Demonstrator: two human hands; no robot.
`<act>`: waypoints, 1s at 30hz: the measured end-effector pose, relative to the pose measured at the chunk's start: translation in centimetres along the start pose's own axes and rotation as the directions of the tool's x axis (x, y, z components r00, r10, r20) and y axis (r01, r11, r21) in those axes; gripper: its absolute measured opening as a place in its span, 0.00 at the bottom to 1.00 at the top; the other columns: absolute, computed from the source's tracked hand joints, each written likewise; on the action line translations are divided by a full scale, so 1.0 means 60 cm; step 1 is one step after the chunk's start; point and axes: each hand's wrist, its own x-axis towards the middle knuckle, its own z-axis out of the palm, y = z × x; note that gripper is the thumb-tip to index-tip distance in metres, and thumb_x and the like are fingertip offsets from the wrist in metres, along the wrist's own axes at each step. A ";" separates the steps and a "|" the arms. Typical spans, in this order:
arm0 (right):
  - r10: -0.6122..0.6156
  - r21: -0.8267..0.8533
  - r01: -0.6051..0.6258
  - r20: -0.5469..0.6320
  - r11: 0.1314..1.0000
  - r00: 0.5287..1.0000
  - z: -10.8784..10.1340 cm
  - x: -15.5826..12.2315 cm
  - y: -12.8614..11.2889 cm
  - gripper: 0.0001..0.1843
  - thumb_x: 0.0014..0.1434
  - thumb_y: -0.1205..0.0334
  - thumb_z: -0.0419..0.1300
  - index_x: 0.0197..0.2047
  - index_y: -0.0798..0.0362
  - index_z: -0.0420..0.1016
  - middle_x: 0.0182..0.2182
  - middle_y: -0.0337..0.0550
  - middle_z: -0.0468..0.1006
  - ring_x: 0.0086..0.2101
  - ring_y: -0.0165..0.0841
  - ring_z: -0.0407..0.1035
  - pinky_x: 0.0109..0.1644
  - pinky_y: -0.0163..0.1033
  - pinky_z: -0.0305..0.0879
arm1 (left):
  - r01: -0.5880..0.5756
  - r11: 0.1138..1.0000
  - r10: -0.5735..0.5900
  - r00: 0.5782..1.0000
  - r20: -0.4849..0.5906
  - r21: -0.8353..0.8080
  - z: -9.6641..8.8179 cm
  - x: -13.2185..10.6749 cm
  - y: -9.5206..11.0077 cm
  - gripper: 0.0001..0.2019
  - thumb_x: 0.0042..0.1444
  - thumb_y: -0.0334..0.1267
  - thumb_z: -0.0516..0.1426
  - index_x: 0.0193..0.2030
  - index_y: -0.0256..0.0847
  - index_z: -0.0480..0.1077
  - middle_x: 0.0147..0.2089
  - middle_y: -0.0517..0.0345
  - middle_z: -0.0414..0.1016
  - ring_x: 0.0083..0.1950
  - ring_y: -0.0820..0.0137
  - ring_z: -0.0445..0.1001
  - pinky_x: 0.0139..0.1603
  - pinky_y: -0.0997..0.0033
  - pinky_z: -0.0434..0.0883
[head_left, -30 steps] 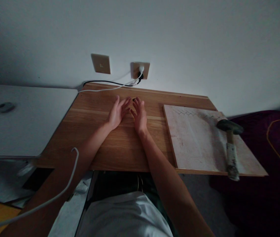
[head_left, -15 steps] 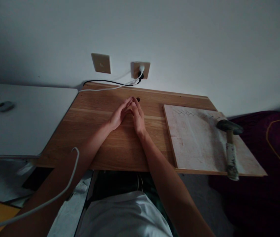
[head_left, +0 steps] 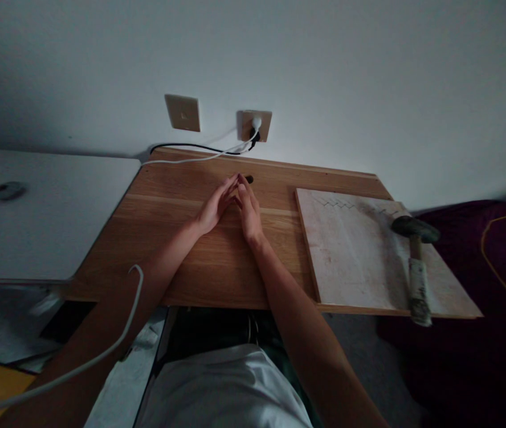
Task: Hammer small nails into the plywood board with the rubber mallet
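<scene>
No lettering can be read; the small mark on the left wall plate [head_left: 183, 113] (faint at best) stays illegible.

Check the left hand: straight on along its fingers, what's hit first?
The right hand: the left hand points at its fingertips, already touching or nearly so; depth is unclear there. Beyond, the line seems to run roughly toward the wall outlet.

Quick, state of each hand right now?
Left hand: open, fingers extended, no object visible in it.
Right hand: open, fingers extended, no object visible in it.
</scene>
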 end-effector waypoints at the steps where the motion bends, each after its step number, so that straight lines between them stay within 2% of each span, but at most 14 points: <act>1: 0.001 -0.016 -0.001 0.001 1.000 1.000 0.000 0.000 -0.001 0.38 0.67 0.31 0.62 0.70 0.44 0.77 0.76 0.44 0.70 0.77 0.41 0.58 0.80 0.54 0.53 | -0.001 1.000 0.000 1.000 0.010 0.006 0.001 -0.001 0.001 0.26 0.77 0.51 0.48 0.73 0.48 0.73 0.80 0.60 0.66 0.85 0.62 0.54 0.85 0.57 0.52; 9: -0.007 -0.084 0.009 0.024 0.996 1.000 -0.003 0.001 -0.003 0.49 0.66 0.25 0.57 0.77 0.51 0.71 0.78 0.51 0.65 0.78 0.44 0.55 0.79 0.54 0.55 | 0.013 0.998 -0.013 1.000 0.010 0.055 0.004 -0.005 0.007 0.28 0.77 0.55 0.47 0.75 0.49 0.71 0.82 0.61 0.62 0.86 0.60 0.51 0.86 0.57 0.48; 15: -0.029 -0.115 0.036 0.056 0.993 0.998 -0.005 0.005 0.008 0.49 0.66 0.22 0.55 0.80 0.44 0.66 0.79 0.44 0.63 0.79 0.42 0.53 0.80 0.55 0.52 | -0.002 0.996 -0.002 0.999 0.046 0.093 -0.001 -0.001 0.001 0.31 0.76 0.58 0.45 0.77 0.52 0.69 0.82 0.63 0.62 0.87 0.60 0.47 0.86 0.55 0.46; 20: -0.027 -0.126 0.033 0.050 0.991 0.998 -0.005 0.007 0.014 0.51 0.67 0.22 0.53 0.82 0.44 0.63 0.80 0.44 0.61 0.80 0.43 0.51 0.81 0.56 0.50 | -0.016 0.993 0.007 0.997 0.078 0.118 -0.006 0.000 -0.002 0.32 0.75 0.62 0.45 0.78 0.54 0.67 0.83 0.65 0.60 0.88 0.60 0.45 0.86 0.55 0.46; 26: -0.022 -0.120 0.031 0.072 0.992 0.997 -0.004 0.004 0.010 0.52 0.66 0.21 0.53 0.81 0.45 0.64 0.80 0.45 0.61 0.80 0.43 0.51 0.81 0.57 0.49 | 0.006 0.992 -0.012 0.999 0.050 0.123 -0.006 0.000 0.000 0.32 0.77 0.59 0.43 0.79 0.52 0.66 0.84 0.64 0.57 0.87 0.61 0.46 0.86 0.56 0.47; 30: -0.028 -0.115 0.035 0.060 0.993 0.998 -0.003 0.004 0.011 0.52 0.67 0.21 0.53 0.81 0.46 0.64 0.80 0.46 0.61 0.80 0.43 0.50 0.82 0.57 0.47 | 0.002 0.992 -0.012 0.997 0.075 0.125 -0.004 -0.001 -0.001 0.31 0.77 0.58 0.43 0.80 0.53 0.65 0.84 0.65 0.58 0.88 0.62 0.45 0.86 0.56 0.46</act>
